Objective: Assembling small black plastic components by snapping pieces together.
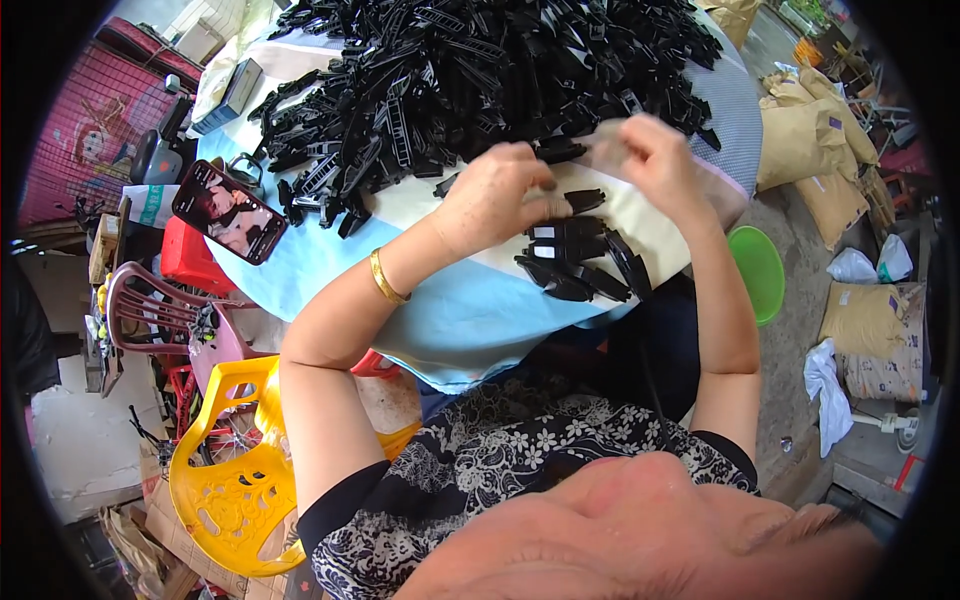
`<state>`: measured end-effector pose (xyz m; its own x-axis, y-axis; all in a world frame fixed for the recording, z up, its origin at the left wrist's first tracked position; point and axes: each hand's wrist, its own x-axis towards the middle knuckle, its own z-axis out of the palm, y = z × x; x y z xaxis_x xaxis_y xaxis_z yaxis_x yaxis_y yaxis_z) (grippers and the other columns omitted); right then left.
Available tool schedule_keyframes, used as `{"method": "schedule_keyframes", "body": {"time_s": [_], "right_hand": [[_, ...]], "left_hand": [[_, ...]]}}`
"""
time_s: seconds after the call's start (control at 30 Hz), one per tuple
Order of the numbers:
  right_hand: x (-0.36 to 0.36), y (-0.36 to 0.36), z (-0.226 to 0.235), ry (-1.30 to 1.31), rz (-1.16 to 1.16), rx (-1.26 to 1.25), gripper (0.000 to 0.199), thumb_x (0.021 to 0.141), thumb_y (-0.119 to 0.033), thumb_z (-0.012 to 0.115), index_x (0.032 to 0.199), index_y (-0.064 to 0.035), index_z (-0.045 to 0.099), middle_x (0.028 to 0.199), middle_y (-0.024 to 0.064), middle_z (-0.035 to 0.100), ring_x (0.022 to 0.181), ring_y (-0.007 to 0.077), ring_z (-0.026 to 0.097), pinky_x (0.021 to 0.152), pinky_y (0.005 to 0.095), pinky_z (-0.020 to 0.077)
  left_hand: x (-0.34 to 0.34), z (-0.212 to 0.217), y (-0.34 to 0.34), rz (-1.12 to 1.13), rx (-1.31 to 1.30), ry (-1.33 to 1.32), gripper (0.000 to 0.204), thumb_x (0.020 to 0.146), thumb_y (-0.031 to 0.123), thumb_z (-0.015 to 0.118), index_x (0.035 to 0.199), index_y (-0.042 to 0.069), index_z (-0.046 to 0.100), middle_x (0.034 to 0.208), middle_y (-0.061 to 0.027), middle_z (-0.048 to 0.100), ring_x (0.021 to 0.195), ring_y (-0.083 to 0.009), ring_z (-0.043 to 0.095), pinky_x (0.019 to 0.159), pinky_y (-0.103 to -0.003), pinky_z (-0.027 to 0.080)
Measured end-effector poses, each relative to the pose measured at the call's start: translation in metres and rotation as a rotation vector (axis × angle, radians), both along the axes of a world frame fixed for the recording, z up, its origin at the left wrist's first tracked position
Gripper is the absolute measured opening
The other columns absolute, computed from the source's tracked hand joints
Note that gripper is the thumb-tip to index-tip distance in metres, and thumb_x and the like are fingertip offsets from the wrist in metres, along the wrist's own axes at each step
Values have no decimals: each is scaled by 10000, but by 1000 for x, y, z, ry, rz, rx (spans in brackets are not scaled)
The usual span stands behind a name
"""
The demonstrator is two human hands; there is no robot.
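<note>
My left hand (497, 200), with a gold bangle at the wrist, is over the near part of the table with its fingers bent. Its thumb and fingertips close around the end of a small black plastic part (584, 201). My right hand (652, 165) is just to the right, fingers curled and smeared by motion; whether it grips anything cannot be made out. Between the hands lies another black part (558, 150). Below them, several black parts (566, 245) are laid side by side near the table edge. Beyond rises a large heap of black plastic parts (470, 80).
A phone (229, 212) with a lit screen and a blue box (228, 97) lie on the cloth-covered table (440, 335) at left. A yellow plastic chair (235, 480) is at lower left. A green basin (757, 275) and brown sacks (805, 140) are on the right.
</note>
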<state>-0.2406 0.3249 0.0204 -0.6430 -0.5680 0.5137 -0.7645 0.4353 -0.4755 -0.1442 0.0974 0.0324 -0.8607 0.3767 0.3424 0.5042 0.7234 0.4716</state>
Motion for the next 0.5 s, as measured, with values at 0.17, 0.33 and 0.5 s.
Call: {"method": "schedule_keyframes", "body": {"time_s": [0.17,0.33,0.5], "right_hand": [[-10,-14,4,288,-230,128,323,773,-177,707,1072,-78,638,879,84,607,815,280,599,726,375,497],[-8,-3,3,200,-223,154,305,764,-82,685,1059,-44,619,889,91,643,812,244,629,737,336,511],[14,3,-1,-464,18,-125,239,768,33,665,997,14,599,863,30,626,781,73,606,683,222,483]], "left_hand": [[-17,-14,6,187,-268,373,176,708,127,674,844,67,580,858,-59,542,891,-256,504,735,-355,460],[-14,-20,8,47,-259,397,101,744,101,609,827,76,556,871,-55,557,854,-237,535,733,-340,441],[-8,-18,4,-147,-118,219,180,760,65,598,939,57,597,943,-101,566,883,-288,562,796,-373,492]]}}
